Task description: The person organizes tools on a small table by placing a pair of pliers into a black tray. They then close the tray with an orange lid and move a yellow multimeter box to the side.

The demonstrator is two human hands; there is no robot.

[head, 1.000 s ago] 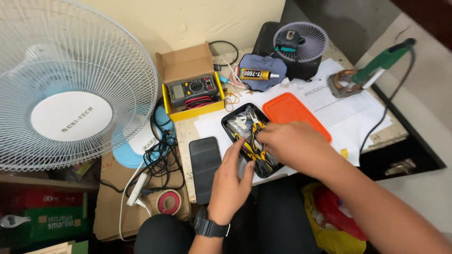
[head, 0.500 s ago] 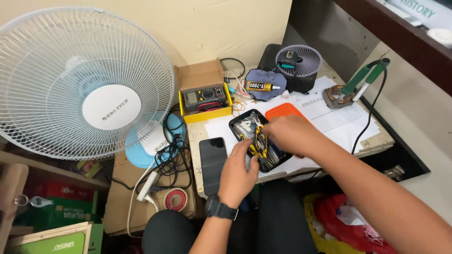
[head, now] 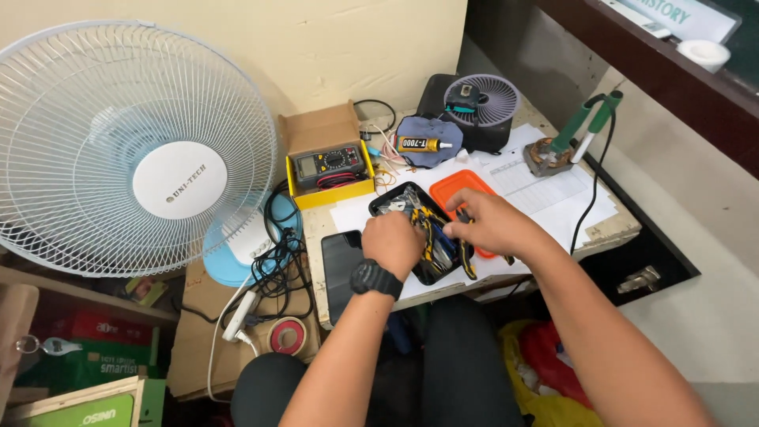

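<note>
Both hands are curling closed over tools in the black tray (head: 393,192): left hand (head: 393,241) beside right hand (head: 486,224).

One head-worn camera looks steeply down from above the near edge of the counter (head: 545,202), fairly close, facing the far wall.

My left grip (head: 393,241) and right grip (head: 486,224) rest in the tool tray (head: 395,195) at the bench (head: 609,229) front. The phone (head: 340,265) lies left of it, the lid (head: 462,186) right, the multimeter box (head: 328,170) behind, and the standing fan (head: 130,150) far left.
</note>
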